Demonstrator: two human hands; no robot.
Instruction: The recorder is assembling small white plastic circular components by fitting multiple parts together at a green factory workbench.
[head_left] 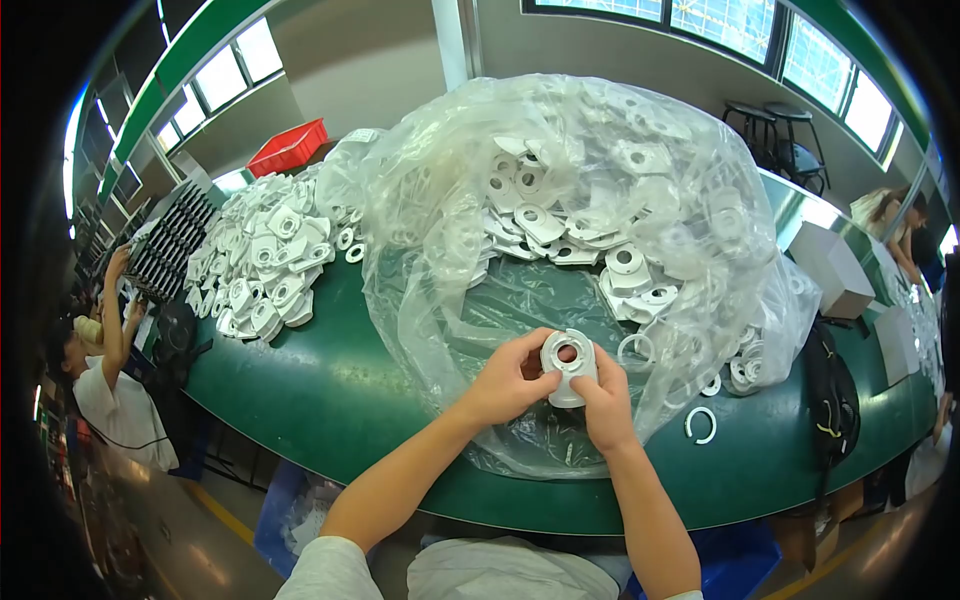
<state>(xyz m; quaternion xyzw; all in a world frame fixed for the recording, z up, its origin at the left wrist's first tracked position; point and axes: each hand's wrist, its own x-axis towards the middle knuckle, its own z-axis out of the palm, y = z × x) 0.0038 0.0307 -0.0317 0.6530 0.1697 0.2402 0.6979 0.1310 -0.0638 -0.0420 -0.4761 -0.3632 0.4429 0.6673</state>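
Between both hands I hold a white plastic part (567, 392) with a round hole near its top and a ring around that hole. My left hand (512, 381) grips its left side, thumb on the front face. On the right edge my right hand (606, 400) closes the same way, thumb near the lower front. Just beyond lies a large clear plastic bag (420, 300), spread open towards me. Many similar white parts (540, 225) are heaped inside it. A white split ring (701, 425) rests on the green table (330, 400) to the right of my hands.
Another heap of white parts (265, 255) lies at the left, with a red bin (288, 148) behind it. A black strap (838, 400) and white boxes (830, 268) sit at the right. Blue bins (280, 510) are under the front edge. Another person (125, 400) works at far left.
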